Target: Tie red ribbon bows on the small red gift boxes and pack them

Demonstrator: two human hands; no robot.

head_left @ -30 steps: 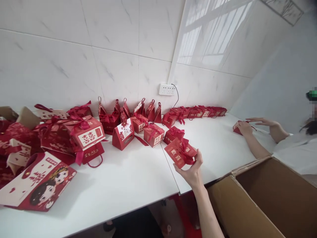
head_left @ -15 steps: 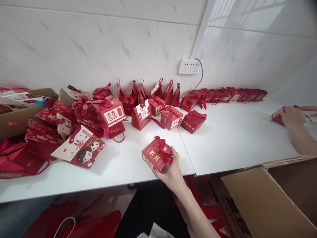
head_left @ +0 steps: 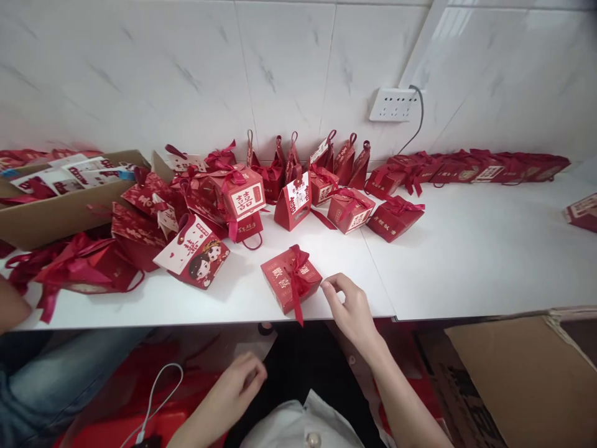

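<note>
A red gift box [head_left: 280, 280] tied with a dark red ribbon bow lies on the white table in front of me, near its front edge. Just to its right is my right hand [head_left: 354, 314], loosely bent with thumb and forefinger apart, holding nothing; whether a fingertip touches the box's corner I cannot tell. My left hand [head_left: 236, 386] hovers over my lap below the table edge, its fingers curled in with nothing visible in them. To the left, a red and white box with two cartoon figures [head_left: 205, 258] leans at an angle.
Several red boxes, ribboned ones [head_left: 352, 208] and peaked ones with loops [head_left: 293, 199], stand along the wall. Others lie beside an open carton [head_left: 65, 221]. A socket strip [head_left: 394, 104] hangs above. A cardboard box [head_left: 517, 373] stands at lower right; another person's arm [head_left: 12, 305] shows left.
My right hand has let go of the ribboned box, which now rests on the table. My left hand has come into view. The view has turned left; the other person's hand at far right is gone.
</note>
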